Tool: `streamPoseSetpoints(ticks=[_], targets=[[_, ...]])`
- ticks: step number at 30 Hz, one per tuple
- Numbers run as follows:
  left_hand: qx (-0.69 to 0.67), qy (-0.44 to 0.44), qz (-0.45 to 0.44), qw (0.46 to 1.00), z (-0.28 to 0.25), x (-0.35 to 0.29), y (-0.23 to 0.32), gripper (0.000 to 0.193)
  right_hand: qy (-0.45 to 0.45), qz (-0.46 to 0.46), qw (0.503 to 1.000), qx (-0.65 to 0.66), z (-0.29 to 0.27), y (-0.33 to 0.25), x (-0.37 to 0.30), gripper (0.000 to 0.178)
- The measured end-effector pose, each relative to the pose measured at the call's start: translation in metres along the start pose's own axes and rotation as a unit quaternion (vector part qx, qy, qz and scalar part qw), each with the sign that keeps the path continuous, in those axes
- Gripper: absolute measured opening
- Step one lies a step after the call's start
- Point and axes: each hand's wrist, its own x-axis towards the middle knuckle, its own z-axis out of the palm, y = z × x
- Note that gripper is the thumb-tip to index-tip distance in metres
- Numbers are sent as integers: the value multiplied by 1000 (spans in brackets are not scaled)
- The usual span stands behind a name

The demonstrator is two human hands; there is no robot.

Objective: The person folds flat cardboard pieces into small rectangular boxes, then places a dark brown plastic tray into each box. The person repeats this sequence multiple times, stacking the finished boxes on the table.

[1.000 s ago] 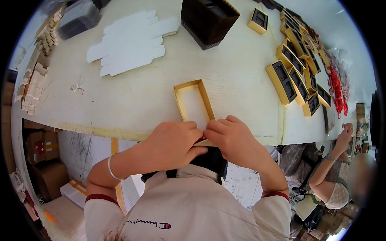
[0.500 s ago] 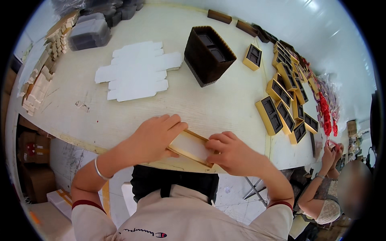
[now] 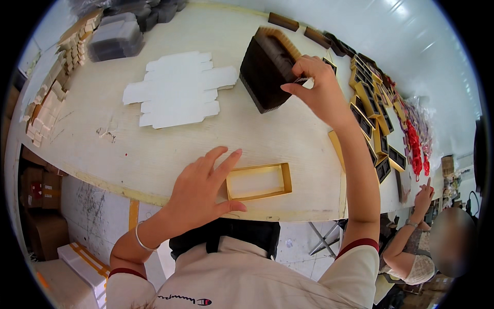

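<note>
An open gold box (image 3: 260, 196) with a pale inside rests near the table's front edge. At its left end, my left hand (image 3: 198, 188) is open, thumb and fingers apart around that end. Farther back stands a tall stack of dark brown plastic trays (image 3: 262, 72). My right hand (image 3: 324, 90) reaches to the stack's right side and pinches the edge of a tray between thumb and fingers. How much of that tray is lifted is hard to see.
Flat white cardboard blanks (image 3: 177, 90) lie left of the stack. On the right are several gold boxes with dark inserts (image 3: 381, 139) and red cords (image 3: 413, 141). Clear plastic covers (image 3: 116, 38) and folded card pieces (image 3: 49, 108) sit at the left. A co-worker (image 3: 406, 252) works at lower right.
My right hand has left the gold box and moved up to the tray stack. The box now sits on the table, turned more level, and my left hand has opened.
</note>
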Motion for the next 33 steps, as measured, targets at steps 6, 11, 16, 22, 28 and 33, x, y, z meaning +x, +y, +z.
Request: streamPoseSetpoints(ticks=[6, 11, 16, 22, 28, 33], targets=[[-19, 78, 39, 996, -16, 8, 2, 89, 139, -30, 967, 212, -18, 3, -2, 13], [10, 210, 134, 968, -31, 11, -2, 92, 139, 138, 817, 542, -64, -41, -70, 17], [54, 147, 254, 954, -37, 22, 14, 69, -92, 278, 601, 744, -21, -60, -127, 22], [-140, -25, 21, 990, -24, 17, 25, 59, -61, 181, 886, 423, -18, -65, -141, 36], [-137, -79, 0, 987, -5, 15, 11, 66, -164, 158, 912, 342, -2, -57, -144, 30], [-190, -211, -54, 957, -19, 27, 0, 71, -169, 183, 890, 381, 9, -48, -141, 26]])
